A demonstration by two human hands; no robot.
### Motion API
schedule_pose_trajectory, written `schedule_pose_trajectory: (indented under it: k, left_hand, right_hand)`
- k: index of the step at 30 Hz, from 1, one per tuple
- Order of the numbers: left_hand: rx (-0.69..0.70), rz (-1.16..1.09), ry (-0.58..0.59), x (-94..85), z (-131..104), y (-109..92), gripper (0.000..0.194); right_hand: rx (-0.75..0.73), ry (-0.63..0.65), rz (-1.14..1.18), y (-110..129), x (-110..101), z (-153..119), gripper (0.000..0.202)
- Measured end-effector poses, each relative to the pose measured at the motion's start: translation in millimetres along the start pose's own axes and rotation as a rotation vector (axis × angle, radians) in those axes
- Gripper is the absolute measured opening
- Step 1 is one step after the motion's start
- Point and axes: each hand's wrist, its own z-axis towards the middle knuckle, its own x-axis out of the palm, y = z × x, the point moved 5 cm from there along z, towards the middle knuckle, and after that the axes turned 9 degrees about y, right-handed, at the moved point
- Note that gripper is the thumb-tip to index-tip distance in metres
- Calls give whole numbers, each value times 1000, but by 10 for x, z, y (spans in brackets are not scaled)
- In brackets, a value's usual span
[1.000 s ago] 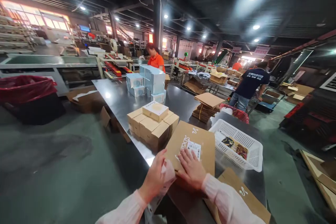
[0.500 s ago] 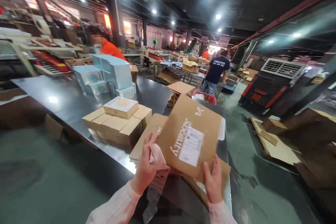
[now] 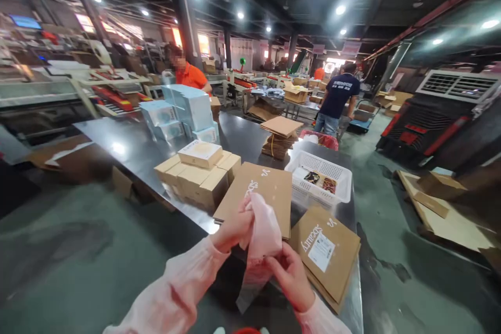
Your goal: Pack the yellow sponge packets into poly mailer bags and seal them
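My left hand (image 3: 237,225) is closed around the upper part of a strip of shipping labels (image 3: 265,232), pale pinkish-white and folded over. Lower on that strip, the thumb and fingers of my right hand (image 3: 293,275) pinch its edge. The strip's tail hangs down over the table's near edge. Behind the hands lies a stack of flat brown cardboard mailers (image 3: 276,188) with white lettering. To the right of my right hand is another pile of mailers (image 3: 342,237); its top one bears a white shipping label (image 3: 321,253).
The dark table (image 3: 133,138) carries tan boxes (image 3: 195,180), light-blue boxes (image 3: 191,109), a bundle of cardboard (image 3: 279,138) and a white basket (image 3: 342,182) holding small items. A person in orange (image 3: 191,77) is across the table; another in navy (image 3: 340,96) stands farther back.
The labelled mailer has left my hands and lies on the right-hand pile. My right hand has moved left onto the label strip. The white basket has come into fuller view.
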Motion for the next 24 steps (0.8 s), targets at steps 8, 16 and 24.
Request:
schedule_pose_trajectory:
  k: [8, 16, 24]
  left_hand:
    - [288, 552, 96, -163, -476, 14, 43]
    - [-144, -238, 59, 100, -390, 759, 42]
    - [36, -282, -168, -3, -226, 1033, 53]
  right_hand:
    - [56, -271, 267, -143, 12, 184, 45]
    - [-31, 103, -558, 369, -19, 431, 23]
    - [121, 4, -750, 430, -128, 686, 19]
